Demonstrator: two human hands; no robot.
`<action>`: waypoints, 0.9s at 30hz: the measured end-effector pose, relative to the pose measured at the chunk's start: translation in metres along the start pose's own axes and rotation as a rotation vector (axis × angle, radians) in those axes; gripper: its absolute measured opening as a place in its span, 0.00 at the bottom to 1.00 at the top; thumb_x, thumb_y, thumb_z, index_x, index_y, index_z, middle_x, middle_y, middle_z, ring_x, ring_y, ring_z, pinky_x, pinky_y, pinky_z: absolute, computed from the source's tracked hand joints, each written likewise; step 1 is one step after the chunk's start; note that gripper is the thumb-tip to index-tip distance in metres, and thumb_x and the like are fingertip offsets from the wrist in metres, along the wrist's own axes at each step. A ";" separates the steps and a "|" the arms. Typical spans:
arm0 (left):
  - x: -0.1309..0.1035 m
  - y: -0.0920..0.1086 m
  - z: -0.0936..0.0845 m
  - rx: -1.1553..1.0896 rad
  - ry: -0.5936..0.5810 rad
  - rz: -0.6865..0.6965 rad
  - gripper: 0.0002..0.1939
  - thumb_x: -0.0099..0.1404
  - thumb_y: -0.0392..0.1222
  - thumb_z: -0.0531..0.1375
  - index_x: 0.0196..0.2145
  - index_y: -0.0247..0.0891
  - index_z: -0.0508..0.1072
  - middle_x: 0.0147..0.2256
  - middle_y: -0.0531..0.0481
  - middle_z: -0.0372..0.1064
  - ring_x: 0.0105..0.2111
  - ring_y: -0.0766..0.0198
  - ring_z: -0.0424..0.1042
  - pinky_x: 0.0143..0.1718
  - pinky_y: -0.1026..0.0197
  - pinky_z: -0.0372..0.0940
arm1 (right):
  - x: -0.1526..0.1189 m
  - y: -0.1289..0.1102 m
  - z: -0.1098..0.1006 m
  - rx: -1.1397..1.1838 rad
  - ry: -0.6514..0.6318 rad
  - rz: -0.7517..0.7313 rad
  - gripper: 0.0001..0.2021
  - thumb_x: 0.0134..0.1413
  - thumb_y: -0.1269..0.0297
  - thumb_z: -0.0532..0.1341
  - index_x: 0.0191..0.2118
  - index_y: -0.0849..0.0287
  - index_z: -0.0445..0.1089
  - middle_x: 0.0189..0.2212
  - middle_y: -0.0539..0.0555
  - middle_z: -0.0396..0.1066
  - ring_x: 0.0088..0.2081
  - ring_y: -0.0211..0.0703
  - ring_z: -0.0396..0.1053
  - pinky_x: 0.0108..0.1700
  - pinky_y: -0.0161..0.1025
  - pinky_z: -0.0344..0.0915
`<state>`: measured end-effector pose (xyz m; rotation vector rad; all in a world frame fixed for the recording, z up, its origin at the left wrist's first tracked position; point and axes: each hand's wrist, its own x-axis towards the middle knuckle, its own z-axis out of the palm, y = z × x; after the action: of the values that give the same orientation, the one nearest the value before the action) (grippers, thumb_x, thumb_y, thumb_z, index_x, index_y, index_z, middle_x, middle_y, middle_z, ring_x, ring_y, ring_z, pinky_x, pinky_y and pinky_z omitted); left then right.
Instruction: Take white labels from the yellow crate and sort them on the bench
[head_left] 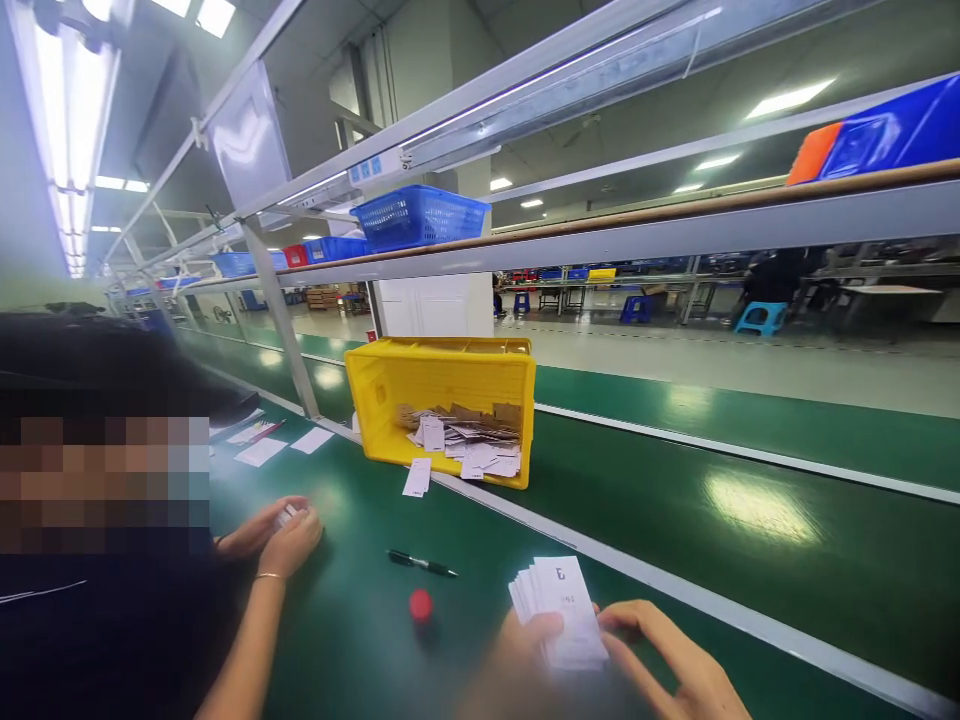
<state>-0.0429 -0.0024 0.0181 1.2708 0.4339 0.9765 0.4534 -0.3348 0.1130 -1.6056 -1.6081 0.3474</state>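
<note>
At the bottom of the head view both my hands hold a fanned stack of small white paper slips [561, 610]. My left hand [525, 655] grips the stack from below with the thumb on top. My right hand [675, 665] touches its right edge with fingers and thumb. A yellow plastic bin [450, 385] lies tipped on its side on the green table [352, 640], with several white slips and brown card pieces spilling out. One loose slip [417, 477] lies in front of it. A black pen [420, 564] and a small red round object [421, 605] lie left of my hands.
A co-worker sits at the left, that person's hands [281, 530] closed on a small white item. Papers [274, 444] lie beyond them. A green conveyor belt [750, 500] runs behind a white rail. Blue baskets [420, 215] sit on the overhead shelf.
</note>
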 end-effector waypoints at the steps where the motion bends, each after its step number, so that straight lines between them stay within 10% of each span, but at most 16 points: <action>1: 0.001 0.007 -0.006 0.019 -0.093 -0.045 0.17 0.71 0.50 0.51 0.33 0.42 0.75 0.33 0.51 0.73 0.43 0.67 0.77 0.43 0.53 0.76 | 0.002 0.001 -0.001 0.025 0.021 0.062 0.17 0.61 0.42 0.56 0.39 0.48 0.73 0.39 0.54 0.76 0.38 0.50 0.73 0.39 0.40 0.72; 4: 0.006 0.010 -0.024 0.019 -0.258 -0.115 0.13 0.69 0.47 0.55 0.35 0.39 0.76 0.35 0.51 0.75 0.42 0.69 0.78 0.40 0.56 0.76 | 0.010 0.005 -0.003 0.082 0.052 0.174 0.18 0.59 0.41 0.56 0.34 0.50 0.70 0.32 0.52 0.73 0.33 0.46 0.70 0.36 0.38 0.69; 11: 0.001 -0.029 -0.016 0.061 0.285 0.294 0.10 0.51 0.36 0.71 0.29 0.43 0.74 0.26 0.57 0.66 0.39 0.76 0.74 0.39 0.67 0.76 | 0.015 0.020 0.010 0.342 -0.193 0.250 0.23 0.57 0.39 0.57 0.43 0.54 0.70 0.40 0.54 0.75 0.41 0.49 0.72 0.44 0.40 0.70; 19: -0.048 0.065 0.019 -0.073 -0.039 0.062 0.07 0.70 0.36 0.55 0.43 0.33 0.71 0.40 0.51 0.71 0.44 0.76 0.76 0.44 0.65 0.72 | 0.001 0.004 0.029 0.413 -0.197 0.421 0.30 0.56 0.37 0.55 0.45 0.60 0.73 0.44 0.59 0.76 0.50 0.60 0.72 0.52 0.50 0.70; 21: -0.054 0.079 0.031 -0.204 -0.114 0.052 0.24 0.75 0.45 0.41 0.44 0.25 0.69 0.39 0.44 0.71 0.45 0.69 0.77 0.42 0.53 0.71 | 0.003 0.004 0.024 0.356 -0.185 0.354 0.30 0.58 0.37 0.52 0.48 0.59 0.72 0.43 0.59 0.77 0.48 0.58 0.73 0.50 0.47 0.71; 27: -0.032 0.072 0.052 -0.225 -0.118 0.045 0.28 0.69 0.64 0.46 0.37 0.39 0.73 0.35 0.46 0.70 0.49 0.61 0.75 0.45 0.46 0.69 | 0.002 0.044 0.008 -0.476 -0.135 0.106 0.13 0.66 0.54 0.50 0.48 0.48 0.67 0.38 0.52 0.76 0.35 0.48 0.76 0.31 0.38 0.66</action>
<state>-0.0480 -0.0604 0.0925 1.1309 0.1983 0.9535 0.4794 -0.3236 0.0780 -2.0669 -1.8051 0.1328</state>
